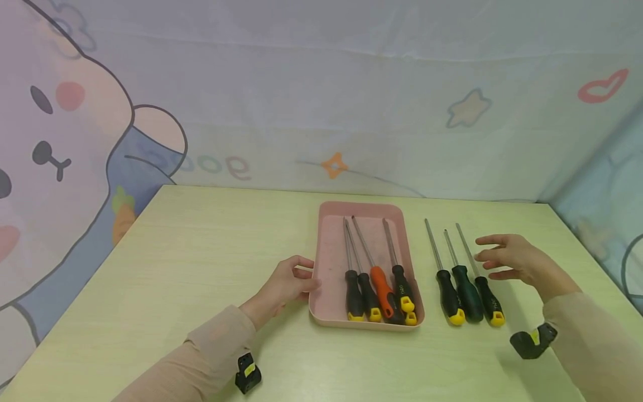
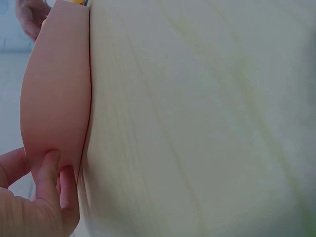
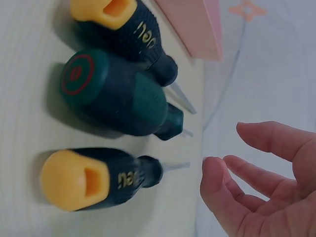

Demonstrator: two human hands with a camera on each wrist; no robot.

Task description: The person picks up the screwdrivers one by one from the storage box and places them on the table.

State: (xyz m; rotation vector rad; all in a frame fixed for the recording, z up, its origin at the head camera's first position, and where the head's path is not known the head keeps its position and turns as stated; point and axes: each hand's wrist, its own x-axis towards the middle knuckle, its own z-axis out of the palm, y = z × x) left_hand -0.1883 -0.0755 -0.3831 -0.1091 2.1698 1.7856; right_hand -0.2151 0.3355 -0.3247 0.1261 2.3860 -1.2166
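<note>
A pink tray [image 1: 331, 262] holds several screwdrivers with black-and-yellow handles and one orange-handled screwdriver [image 1: 382, 287]. My left hand [image 1: 287, 282] pinches the tray's left wall; in the left wrist view its fingertips [image 2: 52, 160] press against the outer side. To the right of the tray, three screwdrivers lie side by side on the table: a black-and-yellow one [image 1: 449, 296], a dark green one [image 1: 468, 293] and another black-and-yellow one [image 1: 488, 301]. My right hand [image 1: 517, 259] hovers by the rightmost one's shaft, fingers loosely spread, holding nothing.
The pale wooden table [image 1: 191, 262] ends at a printed curtain [image 1: 311, 100] along the back. A dark cable [image 1: 625, 268] hangs at the far right. Each sleeve has a small black device [image 1: 248, 374] near the wrist.
</note>
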